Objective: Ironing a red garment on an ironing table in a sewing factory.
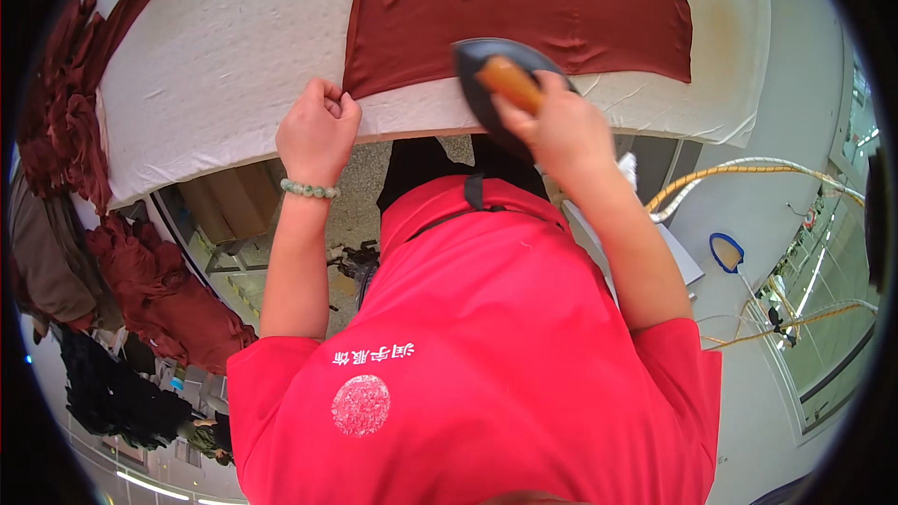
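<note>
Where the head view takes in the white cloth-covered surface (234,47), a smooth dark red fabric panel (524,9) lies at 12 o'clock. Its far end is cut off by the frame, so its long axis cannot be confirmed; its near edge runs roughly from 9 to 3 o'clock. The right hand (564,131) is wrapped around the orange-brown handle (505,79) of a dark grey, pointed iron (486,105). The iron's long axis runs from 5 to 11 o'clock, point away from the person, and it overlaps the near edge in view; blur prevents confirming contact. From the right hand, the panel lies toward 11 o'clock. The left hand (318,136), curled closed, is the nearer to the panel's 7 o'clock corner; whether it pinches fabric cannot be determined. Crumpled dark red garments (164,295) hang toward 8 o'clock, yellow and white hoses (758,166) toward 2 o'clock.
</note>
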Available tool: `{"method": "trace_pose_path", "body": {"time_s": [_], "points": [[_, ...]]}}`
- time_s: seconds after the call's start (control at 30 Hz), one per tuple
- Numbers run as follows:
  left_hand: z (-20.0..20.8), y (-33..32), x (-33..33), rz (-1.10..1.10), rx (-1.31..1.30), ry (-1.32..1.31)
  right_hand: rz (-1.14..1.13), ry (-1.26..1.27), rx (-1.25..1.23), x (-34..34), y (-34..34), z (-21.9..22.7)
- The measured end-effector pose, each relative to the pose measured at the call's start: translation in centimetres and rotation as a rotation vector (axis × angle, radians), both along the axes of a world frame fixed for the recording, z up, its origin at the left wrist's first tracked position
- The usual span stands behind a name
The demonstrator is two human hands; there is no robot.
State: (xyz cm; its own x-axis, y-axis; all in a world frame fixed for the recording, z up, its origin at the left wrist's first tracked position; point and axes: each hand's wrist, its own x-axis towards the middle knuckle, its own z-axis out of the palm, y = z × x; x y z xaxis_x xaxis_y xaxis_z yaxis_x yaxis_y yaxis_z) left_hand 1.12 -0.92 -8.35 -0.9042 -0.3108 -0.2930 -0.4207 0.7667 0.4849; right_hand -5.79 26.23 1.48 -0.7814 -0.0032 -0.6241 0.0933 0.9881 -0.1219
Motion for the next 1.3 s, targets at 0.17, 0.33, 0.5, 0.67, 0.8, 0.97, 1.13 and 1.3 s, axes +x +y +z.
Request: {"method": "trace_pose_path", "body": {"time_s": [0.17,0.33,0.5,0.67,0.8,0.97,1.13,1.3], "points": [[0.2,0.4,-0.4,-0.023,0.019,0.055,-0.236,0.100,0.012,2.0,7.1,-0.4],[0.7,0.5,-1.2,-0.132,-0.028,0.133,-0.197,0.013,-0.051,2.9,7.9,1.2],[1.4,-0.8,-0.6,0.121,0.573,-0.052,-0.256,0.128,-0.196,2.5,8.6,0.9],[2.6,-1.3,-0.2,0.208,0.872,-0.035,-0.120,0.100,-0.181,-1.1,3.1,-0.7],[1.2,-1.7,0.1,0.127,0.679,-0.092,0.076,-0.125,-0.180,-1.3,0.2,1.2],[1.9,2.3,-5.4,0.136,0.293,0.189,-0.002,-0.019,-0.152,-1.0,5.2,3.4],[-1.8,4.4,-8.2,-0.139,-0.234,0.257,-0.221,0.234,-0.210,-3.8,11.9,3.3],[-1.8,5.9,-7.6,0.265,0.073,0.366,-0.094,0.350,-0.216,-7.7,10.9,1.6]]}}
